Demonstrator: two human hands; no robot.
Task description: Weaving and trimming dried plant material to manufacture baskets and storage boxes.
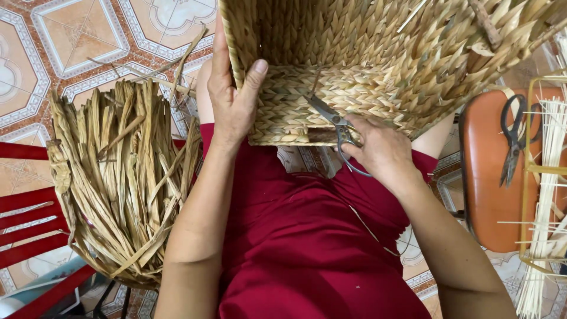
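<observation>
Woven basket (378, 65) on lap, dried straw bundle (127, 183) left, spare scissors (512, 139) right

Straw bundle (121, 183) on red bench (26, 227)

Left hand (233, 100) raised, fingers extended upward, thumb (254, 74) spread apart in a grip. Right hand (381, 150) curled closed, knuckles up. Both forearms bare, angled inward from lower frame.

straw bundle (127, 183) left, stool (487, 177) right
</observation>
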